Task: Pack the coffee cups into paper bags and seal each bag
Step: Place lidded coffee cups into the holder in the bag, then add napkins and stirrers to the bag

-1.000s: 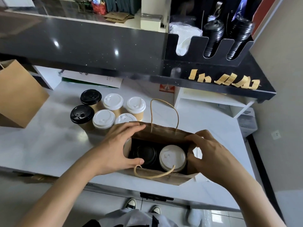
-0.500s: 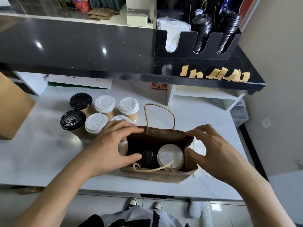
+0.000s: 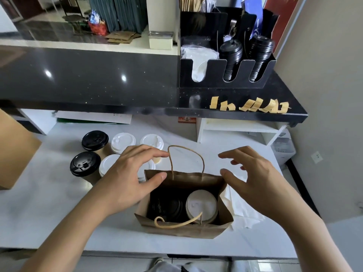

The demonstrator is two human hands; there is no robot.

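Note:
A brown paper bag (image 3: 182, 229) stands open on the white counter (image 3: 39, 213). Inside it sit a black-lidded cup (image 3: 169, 206) and a white-lidded cup (image 3: 201, 205). The far handle stands upright; the near handle lies folded into the opening. My left hand (image 3: 129, 177) hovers at the bag's left rim, thumb at the far edge, fingers spread. My right hand (image 3: 253, 177) is lifted off the right rim, fingers loosely spread and holding nothing. Several more cups with black lids (image 3: 85, 163) and white lids (image 3: 122, 140) stand to the left, partly hidden by my left hand.
Another brown bag (image 3: 13, 152) stands at the far left edge. A white napkin (image 3: 241, 207) lies right of the open bag. Above runs a black shelf (image 3: 98, 83) with tape strips (image 3: 249, 105) on it and a lid organiser (image 3: 225, 75).
Both hands have let go of the bag's sides and risen toward its far rim. The right hand has opened and drawn away from the bag; the view has tilted upward.

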